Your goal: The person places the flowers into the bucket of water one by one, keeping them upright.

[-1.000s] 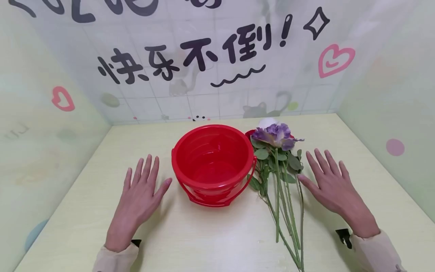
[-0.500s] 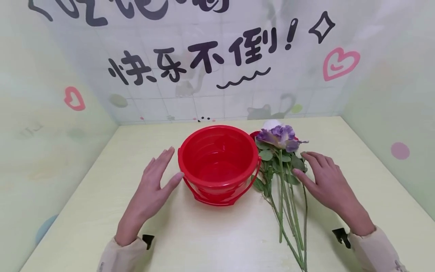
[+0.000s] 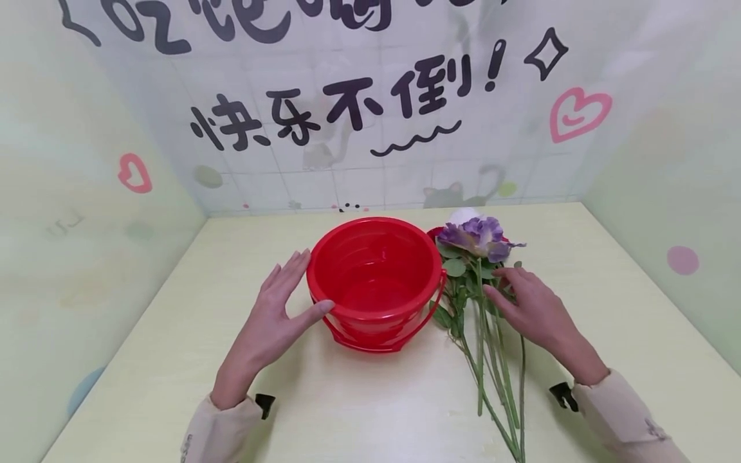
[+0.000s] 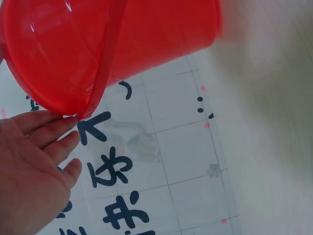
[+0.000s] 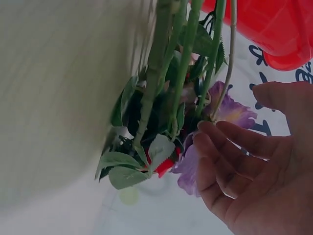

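Note:
A red plastic bucket (image 3: 376,331) stands upright, its handle (image 3: 399,348) hanging down at the front. My left hand (image 3: 272,328) is at the bucket's left side, fingers straight at the rim and thumb over the near edge. In the left wrist view, its fingertips lie right at the rim (image 4: 73,110). To the bucket's right lies a bunch of long-stemmed flowers, with a purple flower (image 3: 475,238) on top and green stems (image 3: 480,360) pointing toward me. My right hand (image 3: 535,315) reaches over the leaves, fingers loosely bent beside the stems (image 5: 188,63), thumb apart from them.
Behind the purple flower, a white bloom (image 3: 465,215) and a bit of red petal (image 3: 435,233) show. The pale tabletop (image 3: 370,411) runs to a printed back wall (image 3: 278,186), with side walls left and right.
Both hands, lying flat and apart before, have moved inward. The left hand has come to the bucket's rim, and the right hand has reached over the flowers with its fingers bending.

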Motion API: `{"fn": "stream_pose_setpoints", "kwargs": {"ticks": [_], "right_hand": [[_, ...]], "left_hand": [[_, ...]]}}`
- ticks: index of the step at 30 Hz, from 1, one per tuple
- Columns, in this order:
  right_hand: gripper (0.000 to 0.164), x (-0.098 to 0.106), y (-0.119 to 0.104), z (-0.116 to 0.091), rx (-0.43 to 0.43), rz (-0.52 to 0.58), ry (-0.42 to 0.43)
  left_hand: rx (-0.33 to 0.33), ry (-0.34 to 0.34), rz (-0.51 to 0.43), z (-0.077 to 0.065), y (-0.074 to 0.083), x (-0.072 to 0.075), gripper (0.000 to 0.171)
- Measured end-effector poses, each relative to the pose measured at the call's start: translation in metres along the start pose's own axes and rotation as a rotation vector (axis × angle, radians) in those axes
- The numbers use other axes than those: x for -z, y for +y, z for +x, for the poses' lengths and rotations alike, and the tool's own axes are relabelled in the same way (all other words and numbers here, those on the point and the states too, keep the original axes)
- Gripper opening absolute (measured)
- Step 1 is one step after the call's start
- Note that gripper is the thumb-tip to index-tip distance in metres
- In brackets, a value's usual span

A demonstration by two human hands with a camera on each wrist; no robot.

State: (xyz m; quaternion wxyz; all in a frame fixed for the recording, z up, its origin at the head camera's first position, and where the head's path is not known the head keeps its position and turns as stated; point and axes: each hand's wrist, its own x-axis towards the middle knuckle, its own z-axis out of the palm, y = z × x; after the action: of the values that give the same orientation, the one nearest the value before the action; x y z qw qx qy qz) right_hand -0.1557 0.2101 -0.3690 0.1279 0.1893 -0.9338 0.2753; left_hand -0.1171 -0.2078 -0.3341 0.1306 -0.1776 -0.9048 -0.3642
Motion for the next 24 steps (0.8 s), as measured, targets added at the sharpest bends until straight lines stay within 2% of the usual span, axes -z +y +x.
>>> {"fn": "stream_pose_setpoints", "kwargs": {"ticks": [7,24], "right_hand": [[0.03,-0.007,-0.001,0.008,-0.031,0.027,-0.004],[0.021,-0.014,-0.006,0.015,-0.083,0.073,-0.021]], "left_hand": [[0.078,-0.016,-0.018,-0.002,0.002,-0.001,0.086],[0.076,-0.023,-0.027,-0.002,0.003,0.001,0.086]]}}
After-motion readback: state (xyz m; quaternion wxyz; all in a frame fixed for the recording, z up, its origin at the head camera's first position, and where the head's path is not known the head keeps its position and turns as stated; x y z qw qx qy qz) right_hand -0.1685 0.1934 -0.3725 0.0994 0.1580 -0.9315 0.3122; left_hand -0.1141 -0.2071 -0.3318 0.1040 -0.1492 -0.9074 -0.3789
